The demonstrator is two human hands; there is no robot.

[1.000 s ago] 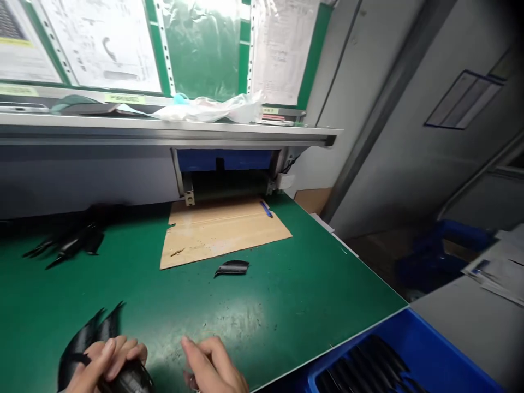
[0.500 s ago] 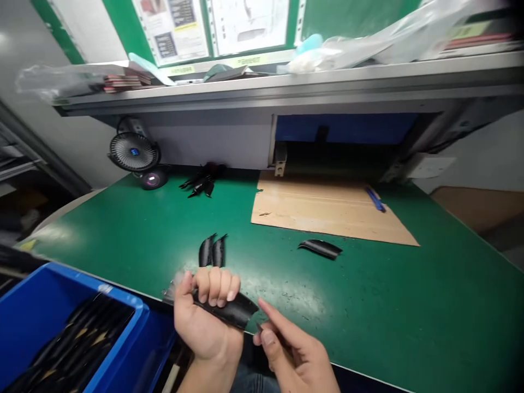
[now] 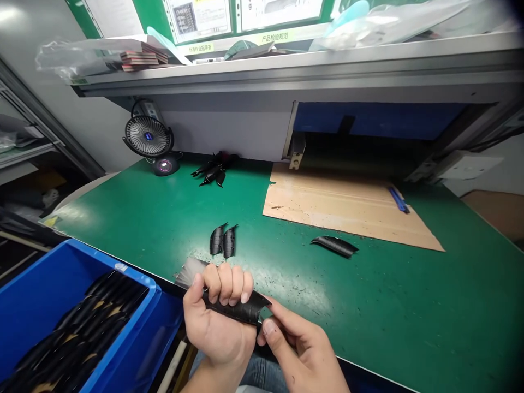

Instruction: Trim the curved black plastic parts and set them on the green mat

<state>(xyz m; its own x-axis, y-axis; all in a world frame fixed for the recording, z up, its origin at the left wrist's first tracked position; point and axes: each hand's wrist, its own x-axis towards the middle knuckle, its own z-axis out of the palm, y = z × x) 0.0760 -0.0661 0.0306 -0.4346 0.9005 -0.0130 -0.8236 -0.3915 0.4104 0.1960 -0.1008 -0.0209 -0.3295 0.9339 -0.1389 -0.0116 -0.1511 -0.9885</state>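
My left hand [image 3: 223, 316] is wrapped around a curved black plastic shell [image 3: 241, 311] above the table's front edge. A greyish, shiny end [image 3: 191, 271] sticks out past the thumb side; I cannot tell whether it belongs to the same piece. My right hand [image 3: 297, 341] is closed in a pinch at the shell's right end, on a small, thin blade-like tool [image 3: 259, 327] mostly hidden by the fingers. Beyond my left hand, two similar black shells [image 3: 223, 241] lie side by side on the green table [image 3: 393, 305]. Another black shell [image 3: 334, 246] lies farther right.
A blue bin [image 3: 153, 305] with many black pieces stands at lower left. At the back are a small fan [image 3: 149, 136], a pile of black parts [image 3: 215, 168] and a cardboard sheet [image 3: 347, 204] bearing a blue cutter [image 3: 398, 200]. A shelf [image 3: 266, 73] overhangs the table.
My right hand has closed in on the shell's right end, and the small tool now meets its edge. My left hand keeps its grip. The whole view has shifted slightly.
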